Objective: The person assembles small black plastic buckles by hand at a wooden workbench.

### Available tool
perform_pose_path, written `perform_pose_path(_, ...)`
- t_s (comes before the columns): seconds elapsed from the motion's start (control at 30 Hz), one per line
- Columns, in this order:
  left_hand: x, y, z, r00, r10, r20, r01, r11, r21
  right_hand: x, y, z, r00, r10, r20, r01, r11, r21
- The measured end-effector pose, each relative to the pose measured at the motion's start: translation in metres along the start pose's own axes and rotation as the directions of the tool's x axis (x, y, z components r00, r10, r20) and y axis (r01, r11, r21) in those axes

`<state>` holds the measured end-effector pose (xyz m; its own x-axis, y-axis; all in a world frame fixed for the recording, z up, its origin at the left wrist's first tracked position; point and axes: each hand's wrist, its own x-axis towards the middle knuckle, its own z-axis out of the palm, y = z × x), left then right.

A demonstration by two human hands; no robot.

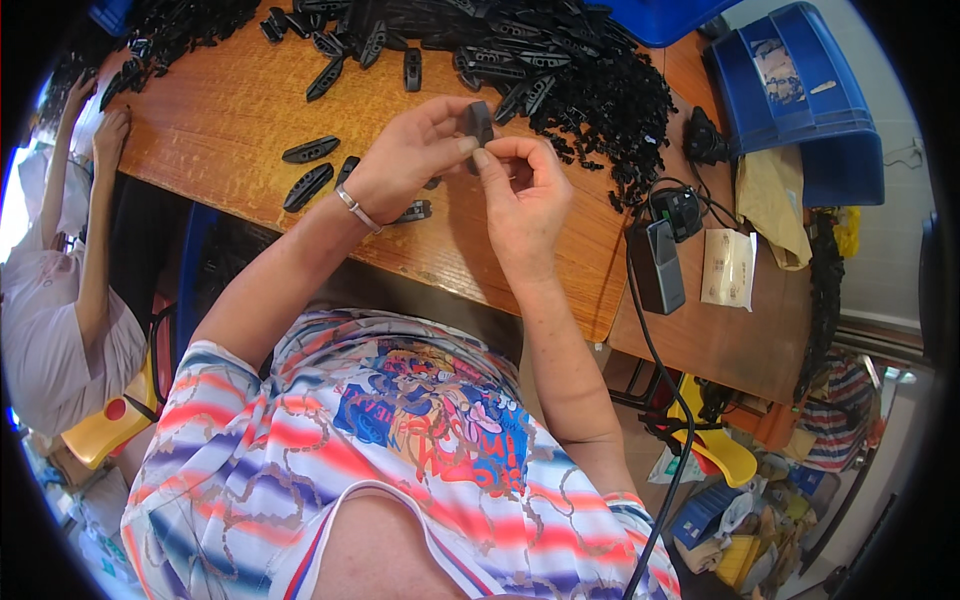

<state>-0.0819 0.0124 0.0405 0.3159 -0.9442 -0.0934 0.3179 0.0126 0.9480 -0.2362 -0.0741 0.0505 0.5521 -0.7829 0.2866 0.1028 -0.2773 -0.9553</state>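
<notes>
Over the wooden table (240, 100), both hands meet at a black, elongated plastic part (480, 120). My left hand (425, 145) grips it between thumb and fingers. The thumb and index finger of my right hand (527, 185) pinch at its lower end; whether a smaller piece sits there is hidden. Beside my left wrist lie a black slotted part (310, 150) and another like it (308, 188), with a few more partly covered by the hand and forearm. Beyond my hands spreads a heap of similar black parts (500, 45). Small black pieces (625, 115) form a pile to the right.
On the right stand a blue bin (800, 90), a dark grey box-shaped device (657, 265) with a black cable (650, 345), and a white carton (728, 268). At far left, a co-worker's hand (110, 135) rests near the table edge.
</notes>
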Motion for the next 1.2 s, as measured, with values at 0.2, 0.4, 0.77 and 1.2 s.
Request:
perform_pose_path(0.2,-0.008,0.002,0.011,0.999,0.05,0.005,-0.05,0.997,-0.064,0.004,0.009,-0.003,0.995,0.091,0.034,-0.089,0.994,-0.062)
perform_pose_path(0.4,-0.018,-0.003,0.002,0.993,0.064,-0.101,-0.056,0.995,0.08,-0.011,0.015,0.015,0.996,-0.076,0.04,0.085,0.949,-0.304)
perform_pose_path(0.77,-0.148,0.03,-0.077,0.919,-0.082,-0.386,0.071,0.997,-0.041,0.007,0.021,-0.026,0.948,-0.107,0.299,0.228,0.885,-0.407)
perform_pose_path(1.2,-0.295,-0.023,-0.191,0.857,0.148,-0.493,0.508,-0.089,0.857,0.048,0.069,-0.102,0.983,-0.08,0.163,0.18,0.557,-0.811)
